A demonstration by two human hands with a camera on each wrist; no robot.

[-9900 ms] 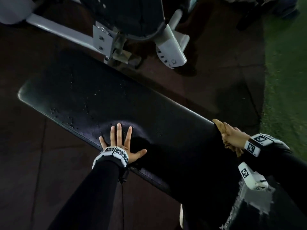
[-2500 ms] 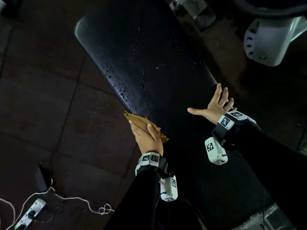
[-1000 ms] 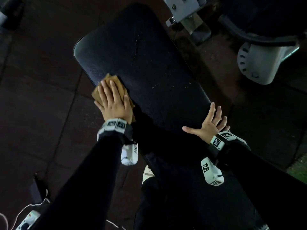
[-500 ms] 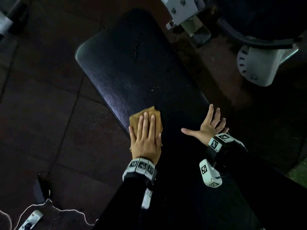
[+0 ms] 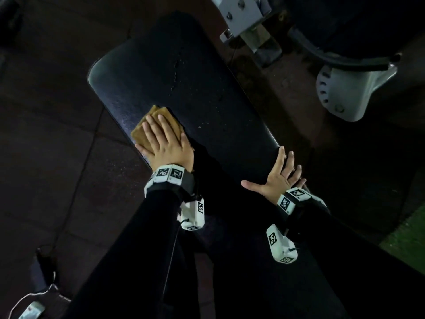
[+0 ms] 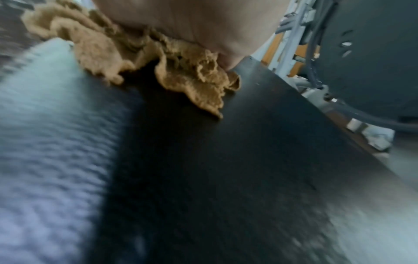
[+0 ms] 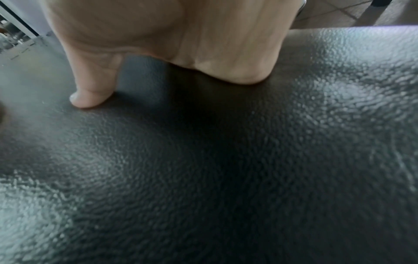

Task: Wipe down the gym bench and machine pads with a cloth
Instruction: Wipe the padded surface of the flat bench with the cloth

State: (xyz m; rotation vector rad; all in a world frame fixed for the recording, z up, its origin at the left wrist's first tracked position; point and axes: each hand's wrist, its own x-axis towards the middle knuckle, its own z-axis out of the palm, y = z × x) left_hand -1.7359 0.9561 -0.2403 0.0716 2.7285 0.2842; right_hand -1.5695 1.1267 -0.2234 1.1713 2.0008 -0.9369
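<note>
A long black padded bench (image 5: pixel 207 107) runs from the upper middle down to the lower right. A tan cloth (image 5: pixel 150 124) lies on its left edge. My left hand (image 5: pixel 161 139) presses flat on the cloth with straight fingers. The crumpled cloth (image 6: pixel 181 76) shows under my palm (image 6: pixel 192 23) in the left wrist view. On the bench's right edge my right hand (image 5: pixel 279 176) rests flat, fingers spread. Its thumb (image 7: pixel 90 89) and palm touch the textured pad (image 7: pixel 203 169). A few small specks dot the pad beyond the cloth.
A white machine frame bracket (image 5: pixel 239 17) and a white perforated adjuster plate (image 5: pixel 345 93) stand past the bench at the top right, under another dark pad (image 5: pixel 356 26). A power strip with a white cable (image 5: pixel 30 307) lies on the dark tiled floor at lower left.
My left hand has slid the cloth away from me along the bench's left edge after pulling it near half a second ago. The right hand has stayed planted on the right edge.
</note>
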